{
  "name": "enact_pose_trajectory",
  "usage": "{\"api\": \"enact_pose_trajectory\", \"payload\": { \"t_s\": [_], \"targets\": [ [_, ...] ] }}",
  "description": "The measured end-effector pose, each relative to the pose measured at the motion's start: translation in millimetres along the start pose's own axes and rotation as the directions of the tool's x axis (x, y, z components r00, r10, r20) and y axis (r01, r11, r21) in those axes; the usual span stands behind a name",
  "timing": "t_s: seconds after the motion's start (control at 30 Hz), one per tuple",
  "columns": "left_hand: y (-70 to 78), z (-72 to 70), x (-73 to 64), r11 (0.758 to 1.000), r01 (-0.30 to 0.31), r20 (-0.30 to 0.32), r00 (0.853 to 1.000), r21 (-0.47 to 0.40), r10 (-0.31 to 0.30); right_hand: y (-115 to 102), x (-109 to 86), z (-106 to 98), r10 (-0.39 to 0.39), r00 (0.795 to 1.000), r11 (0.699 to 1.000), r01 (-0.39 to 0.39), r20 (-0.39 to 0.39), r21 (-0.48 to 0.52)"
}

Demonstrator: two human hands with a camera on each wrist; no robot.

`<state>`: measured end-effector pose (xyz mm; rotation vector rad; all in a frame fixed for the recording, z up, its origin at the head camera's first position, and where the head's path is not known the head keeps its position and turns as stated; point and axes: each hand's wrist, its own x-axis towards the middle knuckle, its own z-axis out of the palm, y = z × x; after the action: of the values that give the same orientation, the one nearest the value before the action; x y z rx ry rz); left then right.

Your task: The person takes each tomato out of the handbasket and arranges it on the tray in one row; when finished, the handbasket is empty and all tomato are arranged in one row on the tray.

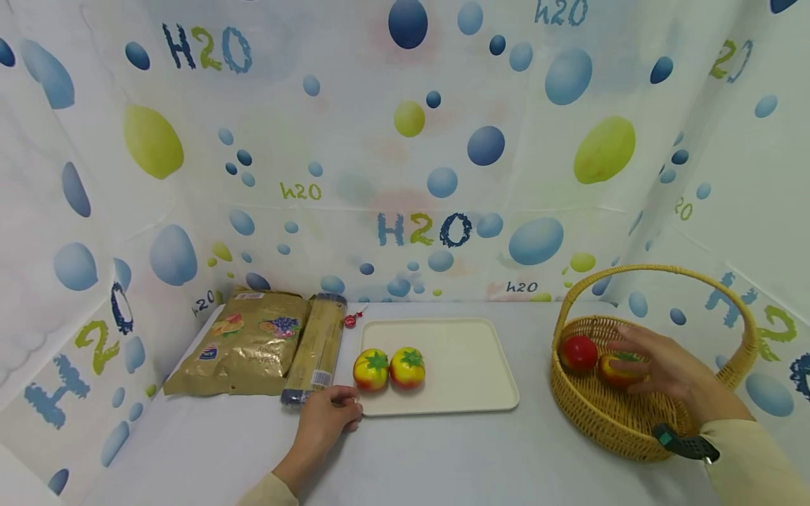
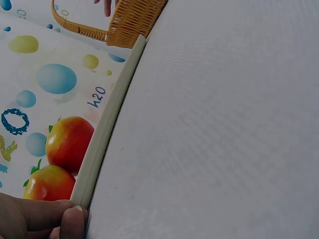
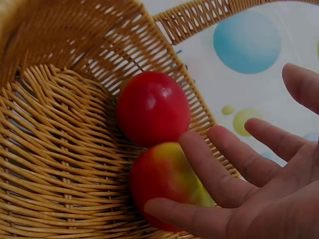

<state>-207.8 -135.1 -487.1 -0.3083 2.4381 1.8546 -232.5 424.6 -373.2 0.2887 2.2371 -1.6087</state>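
Fruit [image 3: 162, 181], round, smooth, red blending into yellow, hands: left [image 1: 328, 420] pinching tray [image 1: 462, 365], right [image 1: 667, 367] spread

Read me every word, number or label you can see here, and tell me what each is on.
"H2O": large, repeated across the patterned backdrop.
"h2O": smaller, on the same backdrop.
Gold bag: labels and lettering, too small to read.
Long packet: barcode label, too small to read.
Small red object: any marks too small to read.
Tray and basket: no writing visible.
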Motion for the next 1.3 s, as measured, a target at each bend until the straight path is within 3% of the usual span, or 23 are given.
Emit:
{"api": "enact_pose_trajectory", "payload": {
  "t_s": [0.2,0.4,0.6,0.73,0.87,1.1,1.3],
  "targets": [
    [0.7,-0.1,-0.6,1.000,0.002,0.004,1.000,0.004,-0.002,0,1.9,-8,0.021,1.000,1.000,-0.021,-0.020,-0.009],
    [0.5,-0.3,-0.3,1.000,-0.001,0.000,1.000,0.007,0.001,2,6.9,-17,0.042,0.996,0.993,-0.033,-0.079,0.116],
    [-0.2,-0.5,-0.8,1.000,0.007,0.000,1.000,0.008,-0.007,-1,9.9,-20,0.100,0.985,0.952,-0.054,-0.140,0.301],
    [-1.1,0.1,-0.8,1.000,-0.003,-0.001,1.000,-0.002,0.003,-3,11.4,-17,0.124,0.979,0.938,-0.061,-0.164,0.341],
    [-0.8,-0.1,-0.7,1.000,-0.012,0.001,1.000,-0.004,0.012,-2,12.9,-15,0.129,0.972,0.945,-0.060,-0.198,0.321],
    [-0.1,-0.2,-0.3,1.000,-0.010,0.001,1.000,-0.015,0.010,3,17.4,-13,0.114,0.955,0.979,-0.061,-0.273,0.196],
    [0.6,-0.6,-0.3,1.000,-0.001,0.010,1.000,-0.017,0.001,8,21.8,-11,0.095,0.953,0.986,-0.050,-0.288,0.161]
  ]
}}
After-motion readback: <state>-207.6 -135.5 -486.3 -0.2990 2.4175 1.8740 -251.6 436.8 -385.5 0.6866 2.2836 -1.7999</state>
